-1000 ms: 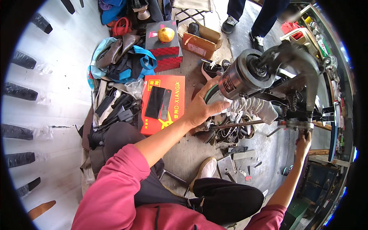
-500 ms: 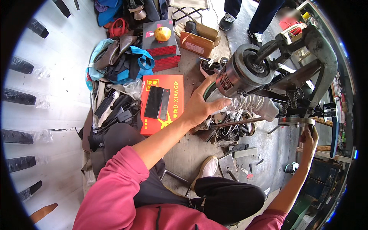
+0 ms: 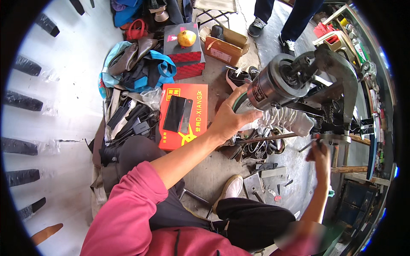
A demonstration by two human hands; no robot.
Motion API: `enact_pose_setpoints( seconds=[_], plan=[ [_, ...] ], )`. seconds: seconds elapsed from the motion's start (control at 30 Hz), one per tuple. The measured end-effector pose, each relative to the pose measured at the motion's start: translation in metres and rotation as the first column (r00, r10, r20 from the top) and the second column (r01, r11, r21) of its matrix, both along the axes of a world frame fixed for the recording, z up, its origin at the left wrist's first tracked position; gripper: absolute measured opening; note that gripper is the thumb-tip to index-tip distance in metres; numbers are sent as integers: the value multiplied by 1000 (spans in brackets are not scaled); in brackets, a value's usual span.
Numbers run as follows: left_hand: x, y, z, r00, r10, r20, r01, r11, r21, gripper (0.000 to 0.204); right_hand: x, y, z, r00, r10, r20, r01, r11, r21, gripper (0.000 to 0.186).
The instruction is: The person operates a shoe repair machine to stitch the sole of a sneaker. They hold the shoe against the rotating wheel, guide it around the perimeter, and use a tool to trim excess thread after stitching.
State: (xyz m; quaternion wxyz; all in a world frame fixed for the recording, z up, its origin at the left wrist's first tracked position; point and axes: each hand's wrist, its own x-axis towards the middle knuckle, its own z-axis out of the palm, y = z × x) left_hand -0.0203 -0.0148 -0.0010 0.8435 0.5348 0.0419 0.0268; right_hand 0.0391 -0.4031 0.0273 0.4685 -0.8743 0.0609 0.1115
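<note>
A white lace-up sneaker (image 3: 288, 121) with a green-lined opening sits beneath the round metal head of a hand-cranked sewing machine (image 3: 273, 85). My left hand (image 3: 230, 117) grips the sneaker at its opening, thumb over the near side and fingers partly hidden behind the shoe and the machine. To the right and lower down, my right hand (image 3: 319, 154) is closed at the rim of the machine's flat handwheel (image 3: 337, 139). Its fingers are partly blurred. Where the needle meets the shoe is hidden by the machine head.
A red shoebox (image 3: 198, 128) with a black phone (image 3: 175, 113) on it lies left of my forearm. Beyond stand a dark box (image 3: 183, 55) bearing a pomegranate (image 3: 186, 38), and an open carton (image 3: 226, 47). Another person's legs (image 3: 294, 25) are at the far side. Loose tools lie near my foot.
My right hand has swung left along the handwheel's rim. The machine's upper linkage has shifted position. My left hand stays on the sneaker, and the whole view has moved slightly.
</note>
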Motion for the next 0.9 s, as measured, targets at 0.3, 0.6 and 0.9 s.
enact_pose_setpoints(
  seconds=[0.3, 0.6, 0.9],
  plan=[
    [7, 3, -7, 996, 17, 93, -36, 977, 209, 76, 46, -107, 6, 895, -317, 315, 344, 938, -35, 6],
    [4, 1, -6, 998, 3, 56, -6, 998, 58, 82, 5, -13, -43, 994, 4, -110, -4, 1000, -1, 21],
    [13, 3, -14, 997, -18, 79, 4, 985, 170, 79, 30, -71, 41, 910, -225, 349, 256, 965, -47, 12]
  ],
)
